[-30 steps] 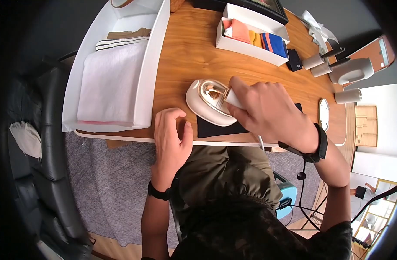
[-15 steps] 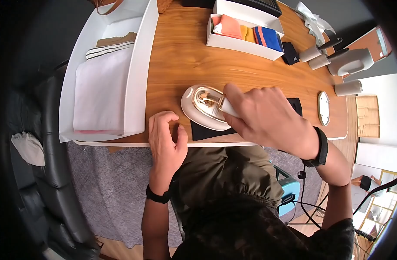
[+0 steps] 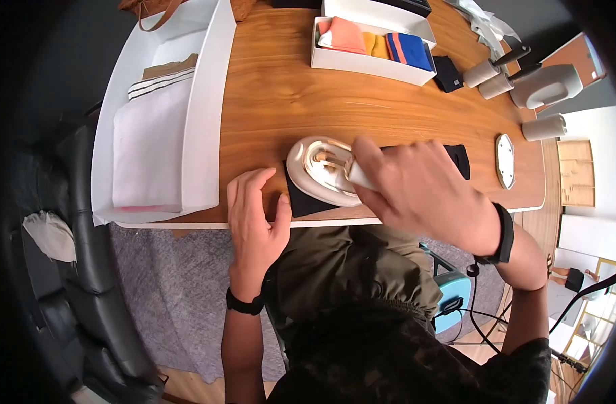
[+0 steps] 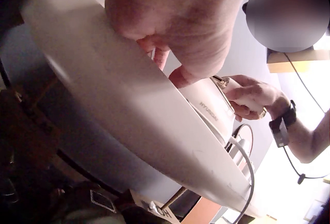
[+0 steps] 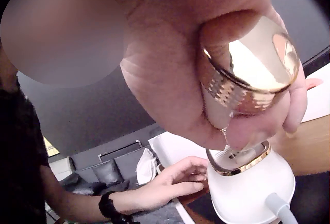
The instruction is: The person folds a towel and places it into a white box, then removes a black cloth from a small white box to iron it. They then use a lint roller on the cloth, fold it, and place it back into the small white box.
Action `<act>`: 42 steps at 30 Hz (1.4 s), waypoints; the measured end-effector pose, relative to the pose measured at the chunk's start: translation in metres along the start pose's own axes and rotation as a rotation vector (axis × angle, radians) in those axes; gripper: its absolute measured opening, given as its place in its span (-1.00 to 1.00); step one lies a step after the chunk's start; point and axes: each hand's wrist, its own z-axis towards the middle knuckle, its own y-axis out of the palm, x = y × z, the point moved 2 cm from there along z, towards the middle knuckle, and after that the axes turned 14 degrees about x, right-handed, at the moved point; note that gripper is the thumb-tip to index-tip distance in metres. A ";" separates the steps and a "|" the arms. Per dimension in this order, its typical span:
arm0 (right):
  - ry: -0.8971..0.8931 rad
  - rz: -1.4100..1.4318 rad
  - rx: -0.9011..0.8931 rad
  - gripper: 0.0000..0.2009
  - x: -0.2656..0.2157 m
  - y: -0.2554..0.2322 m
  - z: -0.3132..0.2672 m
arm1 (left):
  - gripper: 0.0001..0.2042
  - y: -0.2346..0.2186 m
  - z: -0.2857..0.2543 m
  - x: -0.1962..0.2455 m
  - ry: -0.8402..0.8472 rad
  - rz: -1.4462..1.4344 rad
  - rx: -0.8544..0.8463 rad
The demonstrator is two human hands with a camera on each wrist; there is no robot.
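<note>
Iron [image 3: 308, 178]: on the black cloth [image 3: 309, 204], near the tabletop's [image 3: 287, 101] 6 o'clock edge.
Right hand [image 3: 425, 185]: at the iron's 3 o'clock; grip closed round its handle [image 5: 258, 53], fingers wrapped.
Left hand [image 3: 257, 219]: at the iron's 8 o'clock, by the tabletop edge; grip loosely open, fingers bent, thumb apart, holding nothing; whether the thumb touches the cloth, cannot tell.
Small box [image 3: 372, 65]: at the iron's 1 o'clock, well apart.

wooden table [image 3: 271, 101], black cloth [image 3: 302, 201], two white boxes [image 3: 205, 135]
</note>
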 end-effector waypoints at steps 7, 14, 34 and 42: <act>0.023 0.048 -0.046 -0.73 0.002 -0.003 -0.012 | -0.57 0.004 0.000 0.001 0.035 0.030 -0.034; 0.035 -0.001 -0.011 -0.72 0.009 -0.004 -0.003 | -0.58 0.002 0.000 0.003 0.053 0.046 -0.068; -0.019 0.030 -0.154 -0.73 0.009 -0.005 -0.018 | -0.72 0.000 0.000 0.007 0.123 0.148 -0.150; 0.034 -0.078 0.014 -0.70 0.028 0.003 -0.003 | -0.71 0.001 0.000 0.008 0.129 0.145 -0.142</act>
